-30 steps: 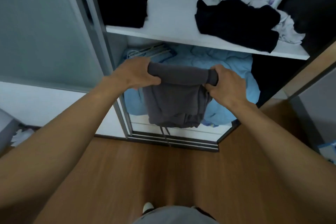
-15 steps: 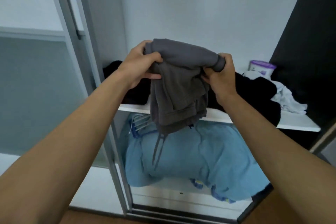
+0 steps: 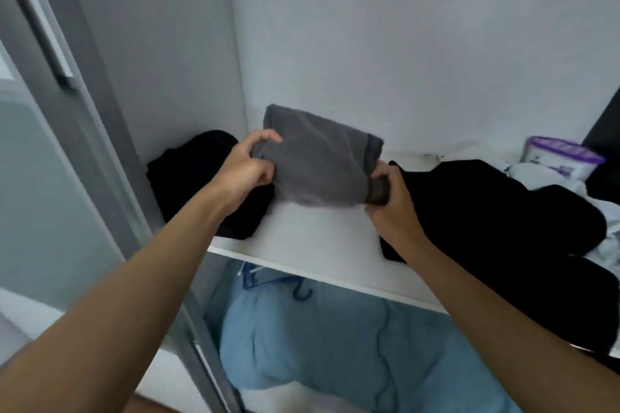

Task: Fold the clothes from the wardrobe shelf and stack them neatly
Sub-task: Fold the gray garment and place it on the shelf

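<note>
Now left hand (image 3: 246, 173), right hand (image 3: 394, 208) hold grey garment (image 3: 322, 161), tub (image 3: 563, 157) unreadable

The folded garment (image 3: 318, 164) is plain charcoal grey, with a darker band at its right edge. The shelf (image 3: 318, 238) is white. The left pile (image 3: 188, 171) and right heap (image 3: 486, 211) are solid black. The tub (image 3: 563, 157) is white with purple. The quilt (image 3: 318, 345) is pale blue.
</note>
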Available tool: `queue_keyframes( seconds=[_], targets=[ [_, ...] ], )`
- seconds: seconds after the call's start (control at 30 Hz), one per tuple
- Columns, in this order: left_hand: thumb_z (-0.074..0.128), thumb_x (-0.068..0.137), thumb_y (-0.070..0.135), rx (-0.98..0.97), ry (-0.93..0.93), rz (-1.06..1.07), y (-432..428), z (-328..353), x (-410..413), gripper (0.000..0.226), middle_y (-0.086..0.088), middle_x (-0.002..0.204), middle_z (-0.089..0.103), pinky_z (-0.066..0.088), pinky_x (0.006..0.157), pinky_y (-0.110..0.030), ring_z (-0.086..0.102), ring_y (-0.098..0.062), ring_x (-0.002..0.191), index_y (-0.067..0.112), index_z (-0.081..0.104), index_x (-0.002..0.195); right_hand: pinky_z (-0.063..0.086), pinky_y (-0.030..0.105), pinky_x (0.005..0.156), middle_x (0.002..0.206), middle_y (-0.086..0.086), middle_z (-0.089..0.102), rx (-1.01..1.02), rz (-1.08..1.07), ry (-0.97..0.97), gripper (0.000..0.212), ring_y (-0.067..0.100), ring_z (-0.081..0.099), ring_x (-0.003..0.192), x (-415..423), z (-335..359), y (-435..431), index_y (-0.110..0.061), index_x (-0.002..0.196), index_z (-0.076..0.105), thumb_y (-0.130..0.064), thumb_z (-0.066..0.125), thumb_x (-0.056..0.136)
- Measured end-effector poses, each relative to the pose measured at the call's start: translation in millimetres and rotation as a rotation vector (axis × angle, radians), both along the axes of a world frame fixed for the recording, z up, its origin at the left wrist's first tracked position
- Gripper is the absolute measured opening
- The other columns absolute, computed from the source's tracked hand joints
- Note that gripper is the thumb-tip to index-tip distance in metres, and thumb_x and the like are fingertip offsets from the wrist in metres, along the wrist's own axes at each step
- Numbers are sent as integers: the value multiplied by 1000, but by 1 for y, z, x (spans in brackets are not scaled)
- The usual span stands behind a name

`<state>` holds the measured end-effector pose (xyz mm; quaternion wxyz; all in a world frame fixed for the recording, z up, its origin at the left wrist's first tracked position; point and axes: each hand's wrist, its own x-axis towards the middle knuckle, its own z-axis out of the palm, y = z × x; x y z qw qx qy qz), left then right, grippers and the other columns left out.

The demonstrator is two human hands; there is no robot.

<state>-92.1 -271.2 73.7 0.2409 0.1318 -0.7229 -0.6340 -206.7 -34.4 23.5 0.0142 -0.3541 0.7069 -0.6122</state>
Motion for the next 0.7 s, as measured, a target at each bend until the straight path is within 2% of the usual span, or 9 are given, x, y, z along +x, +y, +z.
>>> queue_keyframes(
  seconds=[0.1,0.17,0.2,0.3,0.43,0.5,0.57,0.6,0.7],
  targets=[
    [65,56,34,63,-462,-22,-3,-49,7,38,-5,110,66,47,70,-32,60,-21,88,26,71,92,40,18,56,87,7,59,407,11,-203,19,15,53,71,-18,-45,16,-14,87,61,3,53,86],
    [76,58,59,-75,-543,78,-8,-59,-5,53,2,105,69,47,71,-30,64,-14,88,28,66,100,44,18,61,88,4,64,350,-131,-231,6,15,59,78,-36,-42,11,-14,94,64,-15,58,91],
    [77,59,65,-176,-541,138,-8,-59,-13,60,7,101,66,45,70,-28,62,-9,87,28,61,104,46,21,67,93,1,65,331,-178,-230,15,14,61,84,-45,-38,5,-14,100,62,-25,62,91],
    [79,74,49,-440,-565,182,-4,-58,-34,57,18,95,50,38,71,-22,51,0,85,25,48,114,48,27,76,102,-6,61,464,-163,-251,43,13,61,93,-58,-31,-15,-17,112,58,-48,69,84],
    [71,80,25,-623,-507,225,-7,-61,-45,32,14,93,55,46,88,-31,58,-17,98,30,50,103,47,14,59,102,2,71,383,-62,-440,25,7,65,80,-66,-34,-26,-11,106,69,-25,75,86],
    [67,83,15,-592,-293,242,-10,-54,-52,28,15,99,59,44,90,-17,58,-11,98,31,53,100,50,15,62,98,1,73,281,-59,-344,12,6,67,80,-73,-26,-30,-17,98,70,-18,73,86],
    [65,86,8,-490,-107,311,-16,-39,-62,29,21,100,57,37,80,2,56,-1,93,32,54,99,51,16,63,90,-3,72,143,-132,-213,5,4,65,76,-86,-7,-38,-21,88,68,-19,71,86],
    [64,87,6,-429,-62,354,-21,-31,-68,29,20,99,57,37,76,3,56,0,91,32,55,99,50,17,62,86,-3,71,69,-180,-191,4,4,63,72,-95,2,-43,-21,85,68,-20,71,86],
    [62,87,6,-518,-290,373,-38,-22,-84,27,5,108,61,45,85,-14,60,-15,100,22,59,108,47,25,60,86,4,67,114,-259,-289,6,14,60,72,-127,16,-62,-18,86,66,-23,69,87]
  ],
)
